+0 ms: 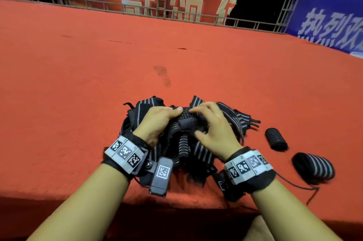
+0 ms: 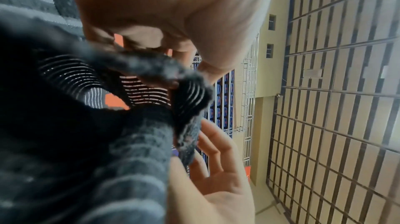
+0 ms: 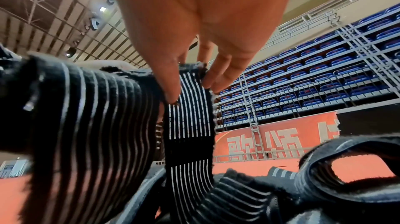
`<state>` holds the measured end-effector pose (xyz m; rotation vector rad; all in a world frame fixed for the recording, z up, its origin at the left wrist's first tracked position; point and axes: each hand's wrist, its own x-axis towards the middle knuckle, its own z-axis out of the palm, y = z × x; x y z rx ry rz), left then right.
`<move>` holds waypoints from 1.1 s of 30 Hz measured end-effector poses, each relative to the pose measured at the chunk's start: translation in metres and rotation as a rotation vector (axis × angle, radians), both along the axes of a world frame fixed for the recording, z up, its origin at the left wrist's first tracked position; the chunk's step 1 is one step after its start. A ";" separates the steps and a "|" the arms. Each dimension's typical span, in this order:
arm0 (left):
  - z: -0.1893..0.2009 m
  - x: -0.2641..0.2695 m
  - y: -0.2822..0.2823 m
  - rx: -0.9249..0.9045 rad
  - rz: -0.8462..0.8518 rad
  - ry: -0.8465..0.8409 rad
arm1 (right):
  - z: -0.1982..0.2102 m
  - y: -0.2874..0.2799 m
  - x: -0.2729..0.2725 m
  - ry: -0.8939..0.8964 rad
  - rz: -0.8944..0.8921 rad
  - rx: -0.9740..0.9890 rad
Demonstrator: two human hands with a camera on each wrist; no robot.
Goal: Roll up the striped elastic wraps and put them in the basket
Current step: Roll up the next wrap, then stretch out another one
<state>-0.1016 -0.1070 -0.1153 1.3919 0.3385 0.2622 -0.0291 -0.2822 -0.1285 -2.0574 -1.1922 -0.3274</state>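
Head view shows a wide red worktop (image 1: 78, 53) running far and to both sides, with a railing (image 1: 59, 0) along its far edge and the near edge just under the wrists. Left, far and right of the hands there is plenty of bare surface for moving. No basket shows in any view, so where the finished rolls must go cannot be told.

Next in size is the pile (image 1: 196, 154) of loose striped wraps, near centre, right at the near edge. That is the main risk, in my judgement: trailing ends already hang close to the edge, and a tug on one strip could drag neighbours off the worktop or tangle them.

Two finished rolls lie right of the pile, a bigger roll (image 1: 314, 166) nearer and a smaller roll (image 1: 276, 138) farther. Neither is fastened that I can see, so they may spring open if bumped by the right arm.

Smallest is the wrap (image 1: 188, 120) being worked above the pile. The left hand (image 1: 155, 122) pinches one end with curled fingers and thumb; the right hand (image 1: 214, 122) grips the other side, thumb below and fingers on top. Elastic like this likely pulls back, so a slack pinch could let the started coil unwind.
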 end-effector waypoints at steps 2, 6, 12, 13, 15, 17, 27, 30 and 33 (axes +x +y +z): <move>0.000 -0.002 0.002 0.031 0.000 0.020 | 0.000 0.002 0.002 -0.040 -0.040 0.063; -0.005 -0.008 0.021 0.156 0.058 0.016 | 0.004 -0.005 0.009 -0.046 -0.122 0.064; -0.014 -0.014 0.043 0.322 0.293 -0.062 | 0.016 -0.028 0.025 0.191 -0.133 0.087; -0.014 -0.013 0.045 0.340 0.317 -0.065 | 0.020 -0.030 0.026 0.292 -0.111 0.151; -0.013 -0.011 0.047 0.296 0.335 -0.118 | 0.032 -0.035 0.025 0.473 -0.051 0.316; -0.006 -0.012 0.046 0.248 0.331 -0.163 | 0.045 -0.042 0.023 0.507 0.003 0.401; 0.037 -0.024 0.013 -0.167 -0.029 -0.261 | 0.064 -0.042 0.009 0.528 0.267 0.253; 0.040 -0.026 -0.006 -0.196 -0.166 -0.268 | 0.060 -0.031 0.003 0.433 0.333 0.211; 0.036 -0.028 -0.021 -0.151 -0.254 -0.298 | 0.054 -0.022 -0.004 0.459 0.365 0.285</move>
